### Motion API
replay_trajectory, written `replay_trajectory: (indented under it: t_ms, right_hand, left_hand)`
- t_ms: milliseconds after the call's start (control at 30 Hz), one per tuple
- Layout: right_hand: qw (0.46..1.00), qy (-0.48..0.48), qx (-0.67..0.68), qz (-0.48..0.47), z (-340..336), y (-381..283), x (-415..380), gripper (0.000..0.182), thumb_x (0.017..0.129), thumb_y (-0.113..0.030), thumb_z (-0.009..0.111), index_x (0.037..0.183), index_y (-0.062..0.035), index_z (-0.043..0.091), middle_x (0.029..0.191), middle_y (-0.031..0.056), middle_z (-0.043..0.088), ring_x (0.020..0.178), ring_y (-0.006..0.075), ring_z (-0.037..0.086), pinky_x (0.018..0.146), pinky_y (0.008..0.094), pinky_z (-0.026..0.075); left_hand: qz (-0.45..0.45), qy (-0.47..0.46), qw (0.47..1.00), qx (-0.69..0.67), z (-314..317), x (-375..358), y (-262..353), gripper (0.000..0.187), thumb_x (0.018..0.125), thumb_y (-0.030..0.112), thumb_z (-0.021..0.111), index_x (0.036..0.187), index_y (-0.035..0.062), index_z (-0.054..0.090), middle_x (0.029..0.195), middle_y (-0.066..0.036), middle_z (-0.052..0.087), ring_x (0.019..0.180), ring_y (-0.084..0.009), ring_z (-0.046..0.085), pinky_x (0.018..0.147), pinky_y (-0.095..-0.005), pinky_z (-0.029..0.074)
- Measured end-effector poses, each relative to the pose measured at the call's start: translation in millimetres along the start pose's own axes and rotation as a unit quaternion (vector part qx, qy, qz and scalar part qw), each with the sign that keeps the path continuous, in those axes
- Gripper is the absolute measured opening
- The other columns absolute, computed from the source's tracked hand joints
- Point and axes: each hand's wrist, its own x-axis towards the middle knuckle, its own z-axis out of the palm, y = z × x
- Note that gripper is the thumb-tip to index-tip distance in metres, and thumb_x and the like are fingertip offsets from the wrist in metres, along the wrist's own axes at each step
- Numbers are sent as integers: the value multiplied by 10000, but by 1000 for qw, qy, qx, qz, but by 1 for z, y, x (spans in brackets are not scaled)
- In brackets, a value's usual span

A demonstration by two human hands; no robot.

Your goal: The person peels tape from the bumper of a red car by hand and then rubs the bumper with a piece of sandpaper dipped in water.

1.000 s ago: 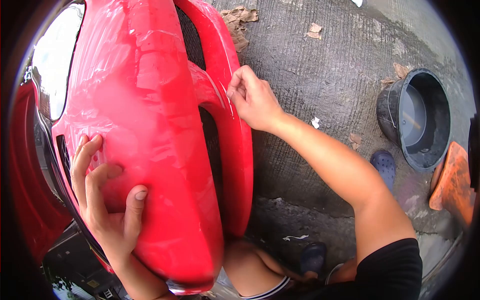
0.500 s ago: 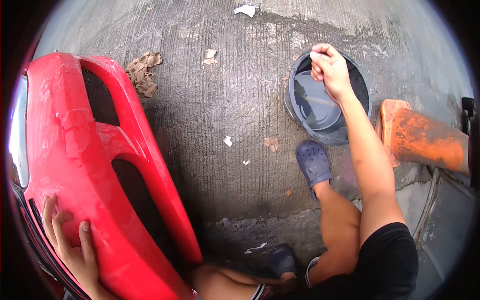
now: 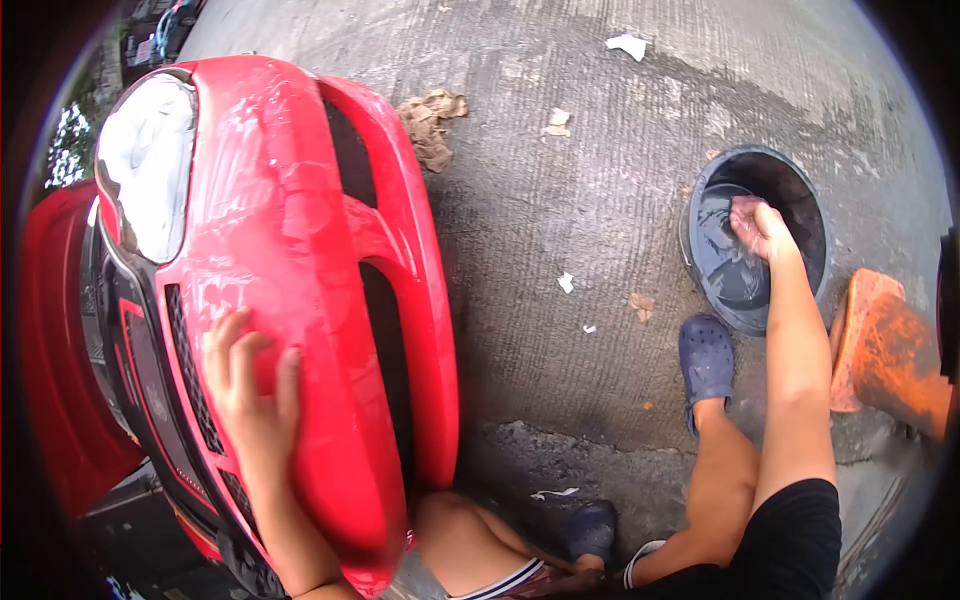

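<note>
My left hand (image 3: pixel 250 385) rests on the wet, glossy red car bumper (image 3: pixel 290 220), its fingers spread and slightly bent. A clear headlight (image 3: pixel 150 165) sits at the bumper's far corner. On the other side, my right hand (image 3: pixel 758 228) reaches into a dark round basin (image 3: pixel 808 190) with water in it. The fingers of that hand are bunched at the water's surface. Whatever they hold, if anything, is hidden.
An orange traffic cone (image 3: pixel 895 350) lies tipped beside the basin. My foot in a blue clog (image 3: pixel 707 360) is close to the basin's near rim. Crumpled brown paper (image 3: pixel 432 125) and white scraps (image 3: pixel 627 46) lie on the grooved concrete.
My right hand has gone down from above the basin to its water. The view has turned left, showing more of the car. My left hand still lies on the bumper.
</note>
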Motion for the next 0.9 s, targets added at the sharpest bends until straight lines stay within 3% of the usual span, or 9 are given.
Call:
replay_trajectory:
  t_ms: [167, 267, 367, 433, 500, 533, 600, 700, 900]
  right_hand:
    - [960, -28, 5, -279, 185, -2, -138, 189, 1000, -36, 659, 1135, 79, 723, 913, 122, 726, 807, 211, 738, 750, 315, 620]
    - [798, -306, -359, -374, 317, 16, -250, 411, 1043, -145, 642, 1380, 90, 662, 1227, 240, 769, 1162, 305, 754, 1023, 426, 604]
    - [751, -489, -289, -337, 376, 29, -318, 620, 989, -172, 656, 1535, 95, 531, 1459, 337, 639, 1400, 439, 610, 1219, 434, 449]
    - [772, -447, -259, -371, 365, 22, -325, 504, 1040, -169, 641, 1483, 66, 595, 1324, 286, 729, 1264, 369, 705, 1109, 421, 533]
    - [810, -396, -211, -378, 332, 11, -288, 332, 1084, -188, 635, 1321, 38, 691, 1125, 160, 784, 1013, 231, 755, 938, 365, 596]
    - [859, -363, -133, -335, 307, 5, -263, 263, 1091, -193, 640, 1233, 18, 706, 1046, 104, 768, 923, 174, 723, 873, 334, 592]
    - [930, -215, -7, -298, 246, -1, -219, 217, 1071, -203, 660, 1103, 3, 724, 901, 55, 733, 791, 106, 674, 741, 288, 579]
    - [950, 7, 78, -302, 147, 7, -139, 143, 1029, -166, 653, 1020, -32, 702, 852, 45, 705, 701, 116, 623, 649, 285, 524]
    - [959, 280, 18, -32, 18, 35, 1, 172, 967, -159, 574, 949, -42, 698, 792, 53, 669, 648, 158, 600, 589, 301, 465]
  left_hand:
    - [125, -213, 967, 69, 63, -12, 102, 577, 925, 478, 787, 1312, 57, 707, 1559, -216, 562, 1569, -383, 405, 1336, -618, 182]
    - [93, -343, 919, 169, 125, 38, 99, 620, 1003, 533, 657, 1407, 63, 668, 1625, -218, 506, 1601, -380, 354, 1341, -605, 139]
    - [114, -379, 826, 401, 185, 111, 77, 663, 1041, 544, 568, 1516, 82, 544, 1646, -209, 459, 1589, -389, 345, 1303, -611, 174]
    - [202, -351, 655, 638, 211, 145, 62, 695, 1066, 552, 509, 1588, 95, 461, 1661, -204, 428, 1581, -395, 338, 1278, -614, 197]
    - [325, -201, 177, 907, 240, 150, 44, 730, 1092, 559, 450, 1660, 107, 379, 1675, -199, 397, 1573, -402, 332, 1253, -618, 221]
    - [303, -221, 210, 903, 244, 140, 46, 748, 1105, 563, 420, 1696, 113, 337, 1682, -196, 381, 1569, -405, 329, 1240, -620, 232]
    - [34, -393, 745, 538, 233, 113, 73, 882, 1119, 618, 349, 1742, 12, 194, 1830, -220, 130, 1693, -437, 74, 1311, -706, -23]
    - [69, -401, 748, 524, 264, 71, 78, 696, 1157, 345, 310, 1735, -20, 178, 1832, -216, 129, 1696, -421, 84, 1334, -657, 11]
    - [74, -429, 740, 512, 219, 115, 62, 952, 1073, 628, 491, 1735, 2, 214, 1837, -164, 166, 1700, -379, 115, 1358, -587, 27]
